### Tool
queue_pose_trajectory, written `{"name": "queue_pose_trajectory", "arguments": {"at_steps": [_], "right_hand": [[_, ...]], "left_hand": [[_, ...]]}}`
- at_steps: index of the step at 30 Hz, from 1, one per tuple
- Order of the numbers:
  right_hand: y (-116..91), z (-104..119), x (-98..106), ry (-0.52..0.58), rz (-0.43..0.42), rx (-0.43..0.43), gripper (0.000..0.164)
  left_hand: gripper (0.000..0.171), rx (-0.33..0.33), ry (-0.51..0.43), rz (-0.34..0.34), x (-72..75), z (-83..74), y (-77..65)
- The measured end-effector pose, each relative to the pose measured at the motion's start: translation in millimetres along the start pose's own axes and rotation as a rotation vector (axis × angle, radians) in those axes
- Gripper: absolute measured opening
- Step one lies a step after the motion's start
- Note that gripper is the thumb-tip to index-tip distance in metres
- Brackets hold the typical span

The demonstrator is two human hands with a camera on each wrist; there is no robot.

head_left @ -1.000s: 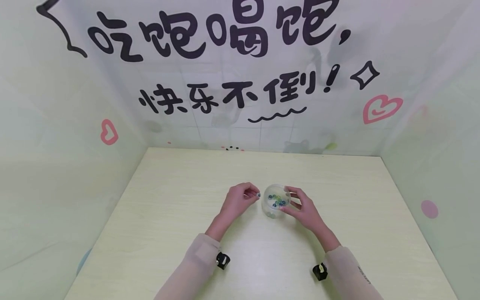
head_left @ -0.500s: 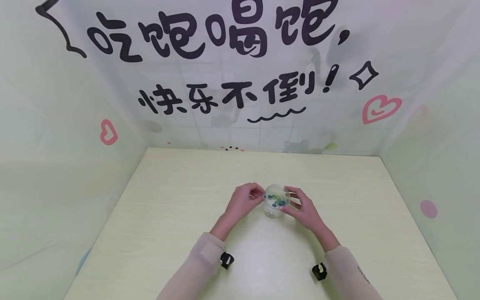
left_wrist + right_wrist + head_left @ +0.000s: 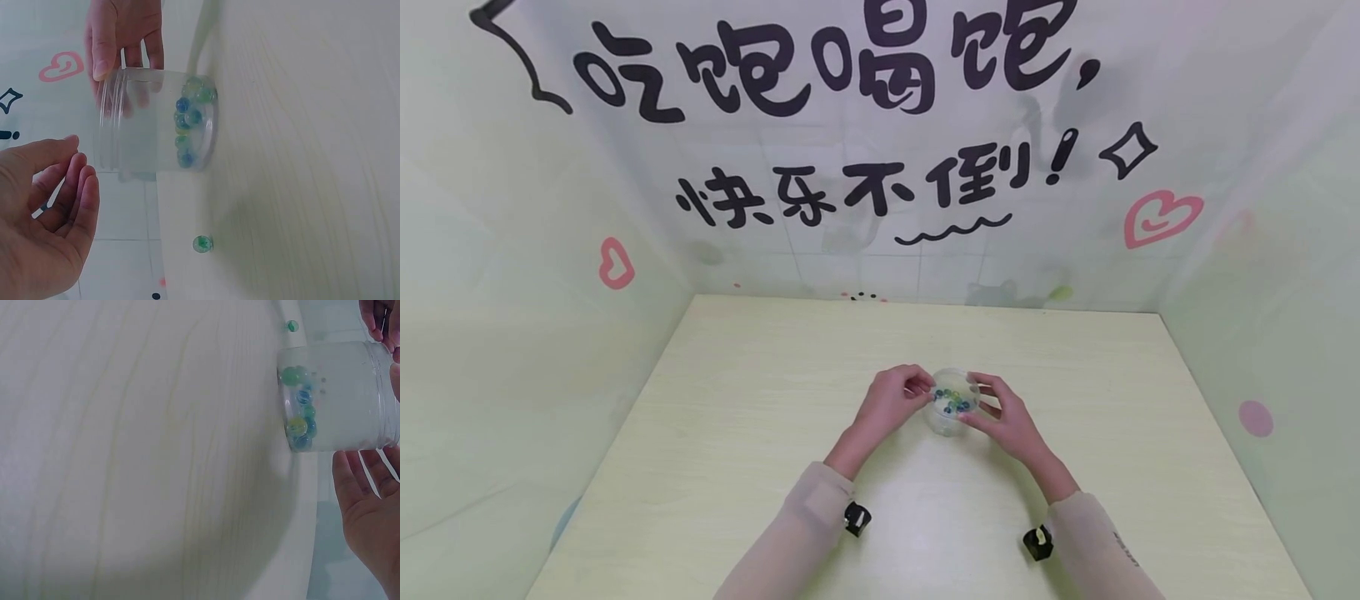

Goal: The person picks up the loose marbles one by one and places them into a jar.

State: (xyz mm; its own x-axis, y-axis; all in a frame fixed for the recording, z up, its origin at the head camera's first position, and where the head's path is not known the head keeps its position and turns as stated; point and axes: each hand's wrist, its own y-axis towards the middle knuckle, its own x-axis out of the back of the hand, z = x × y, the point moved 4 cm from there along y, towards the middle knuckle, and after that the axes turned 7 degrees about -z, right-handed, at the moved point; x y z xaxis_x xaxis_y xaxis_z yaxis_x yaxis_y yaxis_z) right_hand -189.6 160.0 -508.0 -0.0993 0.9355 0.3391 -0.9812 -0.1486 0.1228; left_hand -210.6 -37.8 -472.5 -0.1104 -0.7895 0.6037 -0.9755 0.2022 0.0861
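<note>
A clear plastic jar [image 3: 953,423] with a threaded rim stands upright on the table, several blue, green and yellowish marbles [image 3: 185,119] gathered at its bottom. My right hand [image 3: 1009,421] holds the jar near its top, thumb on the near side and fingers on the far side. At the left of the rim, my left hand [image 3: 891,402] has thumb and fingertips together in a pinch, with a small dark blue marble [image 3: 936,397] right at the tips. In the left wrist view the fingertips hide this marble. A loose green marble [image 3: 202,244] lies on the table beside the jar.
The pale wood-grain table [image 3: 737,433] is enclosed by light printed cloth walls, the back one carrying large black writing [image 3: 842,196]. Black wrist cameras [image 3: 857,518] sit under both sleeves.
My left hand has moved right, bringing the pinched marble from beside the jar to its rim. The right hand and the jar have stayed in place.
</note>
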Motion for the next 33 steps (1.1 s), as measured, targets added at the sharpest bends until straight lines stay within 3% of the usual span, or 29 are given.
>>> {"name": "queue_pose_trajectory", "arguments": {"at_steps": [7, 23, 33], "right_hand": [[4, -21, -1, -0.009, -0.016, 0.001, 0.065], [3, -18, 1, 0.002, -0.016, 0.004, 0.066], [3, -16, -1, -0.002, -0.019, -0.005, 0.066]], "left_hand": [[0.014, 0.02, 0.014, -0.032, 7.0, 10.9, 1.5], [0.014, 0.084, 0.008, -0.073, 21.3, 42.7, 4.3], [0.01, 0.117, 0.018, -0.084, 22.1, 59.6, 6.9]]}}
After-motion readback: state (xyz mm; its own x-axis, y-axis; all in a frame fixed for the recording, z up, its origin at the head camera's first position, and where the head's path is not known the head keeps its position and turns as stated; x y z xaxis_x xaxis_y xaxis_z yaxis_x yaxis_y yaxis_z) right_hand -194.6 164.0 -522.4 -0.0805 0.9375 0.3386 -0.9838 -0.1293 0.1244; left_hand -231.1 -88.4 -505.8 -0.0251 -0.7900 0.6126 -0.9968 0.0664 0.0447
